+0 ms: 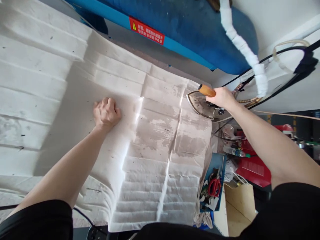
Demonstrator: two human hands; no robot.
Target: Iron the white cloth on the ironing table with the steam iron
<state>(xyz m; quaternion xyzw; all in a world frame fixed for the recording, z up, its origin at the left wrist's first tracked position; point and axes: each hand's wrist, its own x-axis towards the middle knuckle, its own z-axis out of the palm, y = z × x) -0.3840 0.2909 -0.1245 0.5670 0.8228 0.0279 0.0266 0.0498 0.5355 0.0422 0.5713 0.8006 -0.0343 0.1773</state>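
A creased white cloth (100, 80) with grey damp patches covers the work surface. On its left part rests my left hand (106, 113), curled into a fist, with the cloth flat around it. My right hand (222, 97) is wrapped round the orange-brown handle of a clothes iron (200, 105) at the cloth's right edge. The iron's worn metal body is tilted, its tip pointing left. I cannot tell whether its soleplate touches the cloth.
Behind the cloth runs a blue machine (175, 36) with a red warning label (147, 30). A white-wrapped hose (242, 43) and black cables hang at the right. Red-handled scissors (214, 186) lie in a blue tray (222, 163), near a plastic bottle (235, 151) and an open box (240, 203).
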